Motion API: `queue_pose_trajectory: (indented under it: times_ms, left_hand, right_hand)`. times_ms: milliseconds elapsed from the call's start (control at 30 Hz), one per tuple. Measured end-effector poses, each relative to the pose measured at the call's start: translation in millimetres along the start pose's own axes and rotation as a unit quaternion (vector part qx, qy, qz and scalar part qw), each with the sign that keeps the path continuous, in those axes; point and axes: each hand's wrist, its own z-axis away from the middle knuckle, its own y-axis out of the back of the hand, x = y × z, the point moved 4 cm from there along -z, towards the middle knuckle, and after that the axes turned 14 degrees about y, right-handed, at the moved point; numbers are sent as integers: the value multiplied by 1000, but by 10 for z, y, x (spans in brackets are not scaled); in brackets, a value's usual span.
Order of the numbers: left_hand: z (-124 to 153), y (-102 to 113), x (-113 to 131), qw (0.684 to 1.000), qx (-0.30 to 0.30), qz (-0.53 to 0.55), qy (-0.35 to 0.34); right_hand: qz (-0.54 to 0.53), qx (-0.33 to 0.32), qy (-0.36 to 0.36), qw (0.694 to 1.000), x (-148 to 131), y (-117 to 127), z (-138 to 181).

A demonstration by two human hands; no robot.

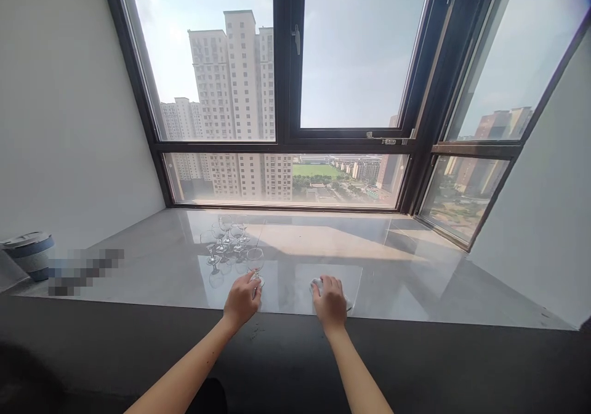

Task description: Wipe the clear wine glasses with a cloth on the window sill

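A clear stemmed glass stands upright on the glossy grey window sill. My left hand is closed round its stem and foot near the sill's front edge. My right hand lies on a white cloth a little to the right, fingers curled over it. Behind the held glass stands a cluster of several more clear stemmed glasses, all upright and apart from both hands.
A big dark-framed window with a handle rises behind the sill, with tower blocks outside. A round white and blue container sits at the sill's far left beside a blurred patch. A dark ledge runs along the front.
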Motion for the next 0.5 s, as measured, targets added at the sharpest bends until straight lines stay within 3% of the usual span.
queue_pose_trajectory:
  times_ms: [100, 267, 400, 500]
  left_hand:
    - [11, 37, -2, 998, 25, 0, 56]
    - [-79, 81, -49, 970, 39, -42, 234]
    - [-144, 31, -2, 978, -14, -58, 201]
    - [-132, 25, 20, 986, -12, -50, 162]
  right_hand:
    - [-1, -2, 0, 1000, -4, 4, -3]
    - [-1, 4, -2, 1000, -6, 9, -3]
    - [-7, 10, 0, 1000, -3, -1, 2]
    - [-10, 13, 1, 1000, 2, -12, 12]
